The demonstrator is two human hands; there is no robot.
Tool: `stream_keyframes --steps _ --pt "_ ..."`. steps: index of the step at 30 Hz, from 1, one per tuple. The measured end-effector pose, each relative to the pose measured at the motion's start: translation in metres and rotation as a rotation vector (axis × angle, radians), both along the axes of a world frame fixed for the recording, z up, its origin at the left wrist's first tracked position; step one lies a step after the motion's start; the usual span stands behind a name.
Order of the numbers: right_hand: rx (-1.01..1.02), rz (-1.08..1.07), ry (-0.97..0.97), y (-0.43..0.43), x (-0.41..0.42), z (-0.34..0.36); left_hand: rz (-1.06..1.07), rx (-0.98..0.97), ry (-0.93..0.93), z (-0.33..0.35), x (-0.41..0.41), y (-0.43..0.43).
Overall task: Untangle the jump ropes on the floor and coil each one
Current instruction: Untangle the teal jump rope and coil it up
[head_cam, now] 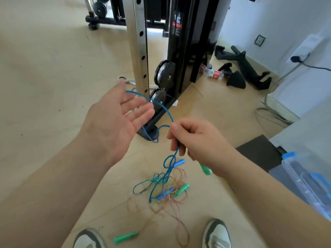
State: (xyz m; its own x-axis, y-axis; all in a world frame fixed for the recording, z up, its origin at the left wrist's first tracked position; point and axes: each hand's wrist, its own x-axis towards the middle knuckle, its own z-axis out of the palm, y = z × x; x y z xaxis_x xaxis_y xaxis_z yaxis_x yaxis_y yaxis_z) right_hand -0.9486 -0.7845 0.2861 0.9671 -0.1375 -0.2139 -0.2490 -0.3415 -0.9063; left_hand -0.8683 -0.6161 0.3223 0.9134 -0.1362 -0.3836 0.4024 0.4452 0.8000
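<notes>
Pinching the blue jump rope [162,106] between thumb and forefinger, the right hand [195,140] is closed around the cord, with a green handle [206,169] poking out beneath its heel. From that grip the blue cord arcs up and across to the left hand [114,119], which is spread wide open, palm turned inward, fingers extended; the cord passes over its fingertips, though whether it rests on them cannot be told. Below the right hand the same cord drops, knotted into small loops, to the tangled pile [161,190] on the floor [44,68]. In that pile, blue loops mix with thin reddish and yellowish strands, two blue handles [178,162] and another green handle [181,189]. A further green handle [126,237] lies nearer than the pile, between the two shoes [216,233]. Beyond the pile stands a cable machine [161,51] with pulleys at its base. Right of the pile, at the frame's edge, is a clear plastic bin with a blue latch [304,179].
</notes>
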Motion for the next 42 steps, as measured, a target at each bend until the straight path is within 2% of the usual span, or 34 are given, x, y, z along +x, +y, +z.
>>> stream_keyframes --steps 2,3,7,9,10,14,17,19,21,22,23,26,28,30,33,35,37,39,42 --pt "0.148 -0.147 -0.054 0.002 -0.002 0.001 -0.035 0.376 -0.066 -0.006 -0.008 -0.002" --pt "0.241 -0.198 -0.07 0.002 -0.004 0.004 -0.12 0.522 -0.123 -0.007 -0.014 -0.004" --pt "0.565 -0.228 -0.081 0.0 -0.012 0.02 -0.751 0.817 -0.406 -0.007 -0.043 -0.017" --pt "0.643 -0.23 -0.084 -0.005 -0.016 0.025 -0.866 0.964 -0.55 -0.014 -0.05 -0.019" --pt "0.647 -0.245 -0.088 -0.009 -0.017 0.025 -0.896 1.015 -0.568 -0.019 -0.051 -0.019" --pt "0.591 -0.413 -0.071 -0.036 -0.021 0.017 -0.978 1.044 -0.413 -0.037 -0.049 -0.018" --pt "0.545 -0.544 -0.015 -0.056 -0.023 0.004 -1.06 1.072 -0.46 -0.044 -0.047 -0.019" --pt "0.44 -0.565 0.025 -0.066 -0.025 -0.007 -0.96 1.095 -0.612 -0.046 -0.045 -0.023" --pt "0.258 -0.531 0.083 -0.07 -0.025 -0.015 -0.648 1.117 -0.883 -0.045 -0.038 -0.025" --pt "0.151 -0.487 0.122 -0.07 -0.025 -0.019 -0.511 1.101 -0.93 -0.043 -0.035 -0.024" --pt "0.066 -0.431 0.166 -0.07 -0.025 -0.022 -0.44 1.068 -0.871 -0.041 -0.031 -0.023" --pt "-0.017 -0.29 0.276 -0.064 -0.024 -0.029 -0.461 0.849 -0.492 -0.039 -0.027 -0.019" --pt "-0.03 -0.254 0.291 -0.061 -0.023 -0.031 -0.45 0.745 -0.387 -0.039 -0.026 -0.016" --pt "-0.004 -0.325 0.264 -0.059 -0.021 -0.034 -0.421 0.711 -0.396 -0.035 -0.025 -0.014" --pt "0.173 -0.532 0.184 -0.06 -0.018 -0.036 -0.406 0.614 -0.361 -0.03 -0.028 -0.011" --pt "0.233 -0.548 0.11 -0.057 -0.019 -0.032 -0.388 0.513 -0.302 -0.024 -0.033 -0.011" --pt "0.26 -0.405 0.049 -0.048 -0.023 -0.024 -0.355 0.395 -0.252 -0.018 -0.037 -0.012" --pt "0.265 -0.165 0.024 -0.032 -0.029 -0.015 -0.319 0.231 -0.167 -0.014 -0.039 -0.013" --pt "0.09 0.115 0.026 -0.011 -0.035 -0.009 -0.314 0.065 -0.09 -0.011 -0.041 -0.016"
